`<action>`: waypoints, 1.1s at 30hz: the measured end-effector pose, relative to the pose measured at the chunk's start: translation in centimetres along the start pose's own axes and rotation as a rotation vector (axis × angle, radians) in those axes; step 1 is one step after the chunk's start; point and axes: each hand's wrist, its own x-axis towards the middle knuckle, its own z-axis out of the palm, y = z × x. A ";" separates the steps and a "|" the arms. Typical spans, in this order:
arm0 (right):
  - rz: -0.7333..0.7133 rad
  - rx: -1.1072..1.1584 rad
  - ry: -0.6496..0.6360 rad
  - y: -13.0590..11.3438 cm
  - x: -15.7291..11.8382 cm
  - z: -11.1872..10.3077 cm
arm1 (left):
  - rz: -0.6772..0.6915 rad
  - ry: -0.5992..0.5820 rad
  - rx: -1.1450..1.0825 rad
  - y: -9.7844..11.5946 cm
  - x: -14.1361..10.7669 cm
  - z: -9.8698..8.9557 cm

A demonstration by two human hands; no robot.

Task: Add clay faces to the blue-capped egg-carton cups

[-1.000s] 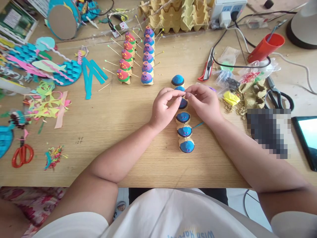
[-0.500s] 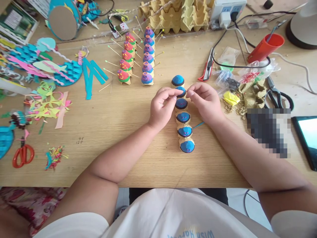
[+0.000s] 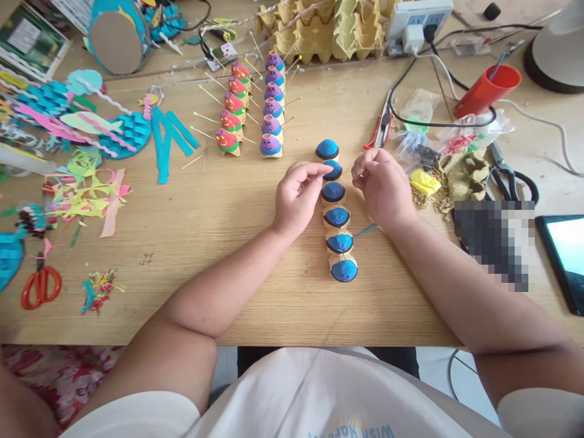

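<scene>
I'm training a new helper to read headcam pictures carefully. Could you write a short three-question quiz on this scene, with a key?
1. Count: how many domes are in the row of blue domes?
2. Fill in: from where the person sits, the craft knife lies to the ____ of that row.
3. Choose: in this view, whose fingertips overlap the second dome from the far end?
A. the right hand
B. the left hand
C. neither

Key:
1. Six
2. right
3. B

a wide, pale wood-grain table (image 3: 205, 213) in soft light, a whitish floor (image 3: 433, 372) below its near edge
</scene>
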 end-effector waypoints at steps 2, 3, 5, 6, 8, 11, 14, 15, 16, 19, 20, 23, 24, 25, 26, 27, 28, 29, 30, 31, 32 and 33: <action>0.030 0.030 0.032 -0.2 0.1 0.0 | -0.041 0.034 -0.016 -0.3 0.0 0.1; 0.035 0.031 0.043 -0.1 0.2 0.0 | -0.056 0.049 -0.024 -0.4 -0.1 0.1; 0.011 0.006 0.054 0.3 0.3 -0.1 | -0.077 0.064 -0.026 -0.7 -0.1 0.1; -0.014 -0.014 0.055 0.6 0.3 -0.2 | -0.082 0.065 -0.023 -0.7 -0.1 0.1; -0.072 -0.057 0.049 1.3 0.5 -0.5 | -0.088 0.063 -0.015 -0.8 -0.1 0.1; -0.108 -0.130 0.032 2.1 0.7 -0.9 | -0.096 0.058 -0.005 -0.8 -0.1 0.2; -0.147 -0.182 0.007 2.4 0.8 -1.2 | -0.099 0.041 0.021 -0.9 -0.1 0.1; -0.160 -0.190 0.001 2.4 0.8 -1.2 | -0.098 0.034 0.029 -1.0 -0.1 0.1; -0.170 -0.195 0.003 2.4 0.8 -1.1 | -0.095 0.029 0.033 -1.1 -0.1 0.1; -0.162 -0.210 0.024 2.2 0.6 -1.0 | -0.096 0.025 0.030 -1.2 -0.1 0.1; -0.156 -0.215 0.033 2.1 0.6 -0.9 | -0.096 0.026 0.028 -1.2 0.0 0.1; -0.170 -0.240 0.044 2.2 0.6 -0.9 | -0.090 0.027 0.027 -1.4 -0.1 0.1; -0.184 -0.253 0.041 2.3 0.6 -0.9 | -0.084 0.024 0.027 -1.4 -0.1 0.1; -0.197 -0.267 0.036 2.4 0.7 -1.0 | -0.077 0.021 0.025 -1.4 -0.1 0.1; -0.205 -0.280 0.031 2.5 0.7 -1.0 | -0.071 0.018 0.023 -1.5 -0.1 0.1; -0.207 -0.288 0.029 2.6 0.7 -1.1 | -0.069 0.014 0.020 -1.5 -0.1 0.1; -0.202 -0.290 0.030 2.6 0.7 -1.1 | -0.072 0.012 0.021 -1.5 -0.1 0.1; -0.193 -0.288 0.033 2.6 0.7 -1.2 | -0.077 0.011 0.024 -1.6 -0.1 0.1; -0.184 -0.281 0.035 2.6 0.7 -1.2 | -0.083 0.009 0.031 -1.6 -0.1 0.0; -0.180 -0.272 0.032 2.6 0.7 -1.3 | -0.086 0.006 0.038 -1.6 -0.1 0.0; -0.179 -0.263 0.013 2.5 0.7 -1.3 | -0.084 0.004 0.042 -1.7 -0.1 0.0; -0.179 -0.257 -0.016 2.4 0.7 -1.4 | -0.079 0.002 0.044 -1.8 -0.1 0.0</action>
